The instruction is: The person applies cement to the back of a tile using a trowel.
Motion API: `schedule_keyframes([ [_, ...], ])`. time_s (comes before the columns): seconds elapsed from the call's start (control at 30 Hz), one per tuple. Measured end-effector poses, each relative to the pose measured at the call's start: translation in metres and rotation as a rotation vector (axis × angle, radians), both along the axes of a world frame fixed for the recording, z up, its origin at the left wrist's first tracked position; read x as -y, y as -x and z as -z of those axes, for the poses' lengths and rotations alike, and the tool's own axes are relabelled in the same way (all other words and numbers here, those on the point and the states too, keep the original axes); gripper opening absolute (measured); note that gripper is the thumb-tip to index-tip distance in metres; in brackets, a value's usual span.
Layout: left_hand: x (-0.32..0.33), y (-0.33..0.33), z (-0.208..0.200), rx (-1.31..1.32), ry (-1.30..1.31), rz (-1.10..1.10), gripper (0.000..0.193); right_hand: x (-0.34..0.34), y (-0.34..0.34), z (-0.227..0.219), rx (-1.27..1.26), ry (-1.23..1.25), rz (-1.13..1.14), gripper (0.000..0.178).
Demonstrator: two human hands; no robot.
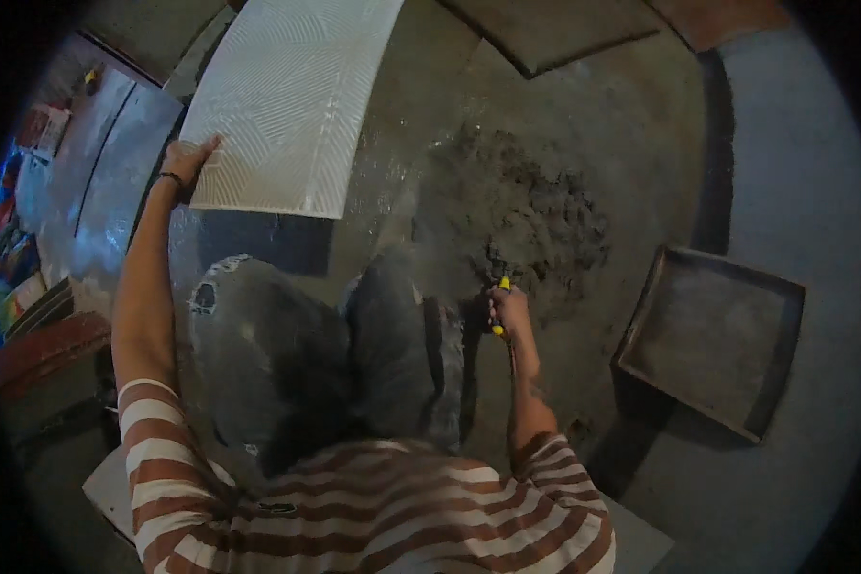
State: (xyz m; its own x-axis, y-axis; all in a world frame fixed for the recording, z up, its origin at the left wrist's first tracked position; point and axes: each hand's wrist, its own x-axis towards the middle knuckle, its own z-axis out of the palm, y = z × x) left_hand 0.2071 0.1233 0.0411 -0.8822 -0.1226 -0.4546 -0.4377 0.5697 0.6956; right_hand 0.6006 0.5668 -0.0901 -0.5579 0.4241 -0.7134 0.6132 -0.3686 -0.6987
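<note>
1. Left hand, dark band at the wrist: closed on the left edge of a white panel, just above its near left corner; thumb laid over the face, remaining fingers hidden behind.
2. White panel: rectangular, ridged across the visible face with combed lines set in several directions; placed ahead of the left knee, far end cut off by the upper border of the view. Contact with the floor: impossible to tell.
3. Right hand: fingers wrapped round the handle of a tool, yellow at both visible ends; working end not clearly distinguishable against dark material.
4. Wet grey mix: heaped roughly on the floor, right of the white panel and just beyond the right hand; surface lumpy and uneven.
5. Shallow square tray, rim raised: well to the right of the right hand, toward the right edge of the floor, set at an angle.
6. Toward the far edge of the floor: brown sheet, one corner pointing nearward; reddish board to its right.
7. Between the forearms: grey trousers, torn at the left knee; striped brown-and-white shirt below.
</note>
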Motion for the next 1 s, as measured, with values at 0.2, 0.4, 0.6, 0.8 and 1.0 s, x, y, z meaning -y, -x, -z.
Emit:
schedule_keyframes([
  [0.2,0.032,0.016,0.005,0.125,0.002,0.202,0.091,0.02,0.0,-0.031,-0.123,0.006,-0.034,0.014],
  [0.4,0.037,0.011,0.01,-0.145,0.26,0.091,0.102,0.016,0.021,-0.101,-0.101,-0.259,-0.198,0.013],
  [0.6,0.064,-0.003,0.004,-0.195,0.561,0.185,0.112,0.031,0.149,-0.213,-0.514,-0.401,-0.386,0.007],
  [0.8,0.032,0.0,0.023,-0.143,0.597,0.091,0.113,0.074,0.299,-0.278,-0.758,-0.825,-0.502,0.024],
  [1.0,0.016,-0.002,-0.015,-0.142,0.552,0.119,0.11,0.132,0.458,-0.19,-0.515,-1.442,-0.743,0.03],
])
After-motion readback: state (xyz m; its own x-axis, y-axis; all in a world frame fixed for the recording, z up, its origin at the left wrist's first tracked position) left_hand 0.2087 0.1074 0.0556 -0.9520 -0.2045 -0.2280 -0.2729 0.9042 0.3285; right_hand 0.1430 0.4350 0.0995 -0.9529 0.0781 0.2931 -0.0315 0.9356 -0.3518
